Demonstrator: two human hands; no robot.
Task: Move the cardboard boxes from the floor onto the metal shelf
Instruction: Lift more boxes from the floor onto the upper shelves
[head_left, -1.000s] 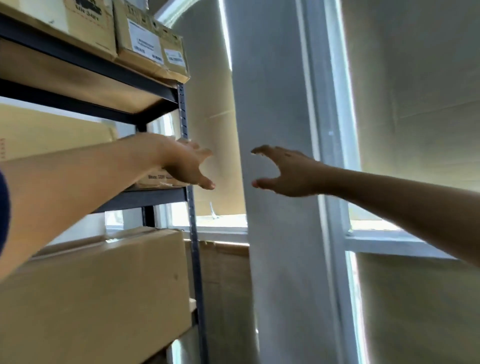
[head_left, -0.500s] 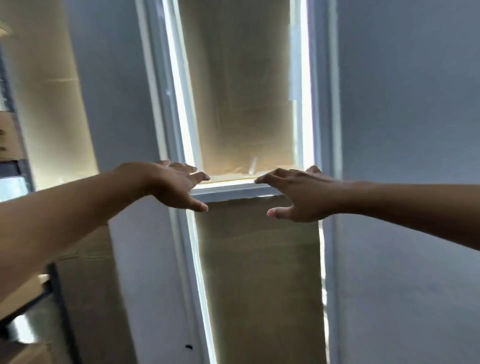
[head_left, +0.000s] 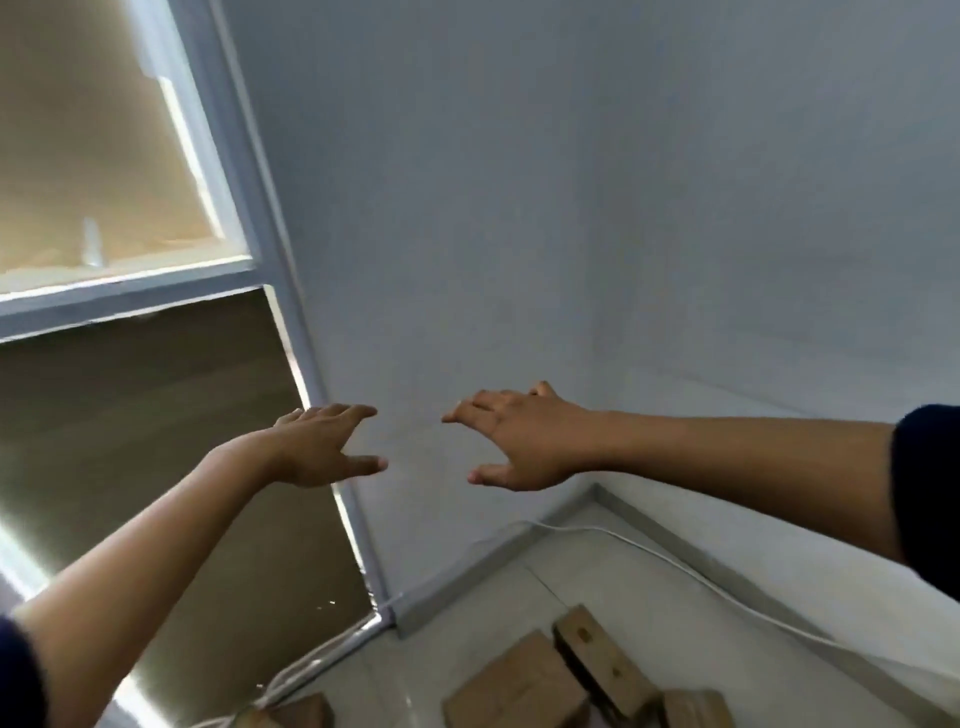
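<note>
Left hand: raised mid-scene, palm down, fingers straight and spread, thumb apart; holds nothing, touches nothing.
Right hand: just right of the left, a gap between them; fingers loosely extended, thumb dropped below; empty.
Cardboard boxes: several, brown, on the pale floor at near bottom, well below both hands, near the wall corner.
White cable: runs along the floor by the right wall.
Window: left, covered with brown sheet.
</note>
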